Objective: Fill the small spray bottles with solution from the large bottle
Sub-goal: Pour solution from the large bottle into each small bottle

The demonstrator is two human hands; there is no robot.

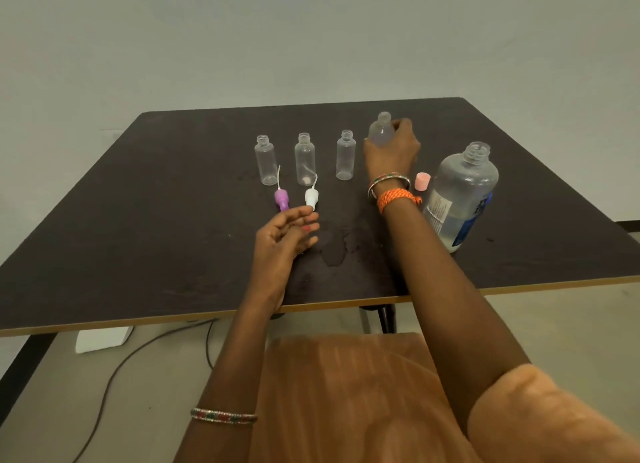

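Note:
Three small clear spray bottles stand uncapped in a row on the dark table: left (266,160), middle (305,159), right (345,155). My right hand (393,150) grips a fourth small bottle (381,130) at the row's right end. The large bottle (460,195), uncapped and partly full of clear solution, stands to the right of that hand. Its pink cap (422,181) lies between them. A purple spray head (281,199) and a white spray head (311,197) lie in front of the row. My left hand (285,235) hovers just below them, fingers relaxed, holding nothing.
A wet patch (337,244) spreads on the table (138,220) between my arms. The table's front edge runs close to my body. A cable (114,376) and a white block (104,338) lie on the floor under the table at left.

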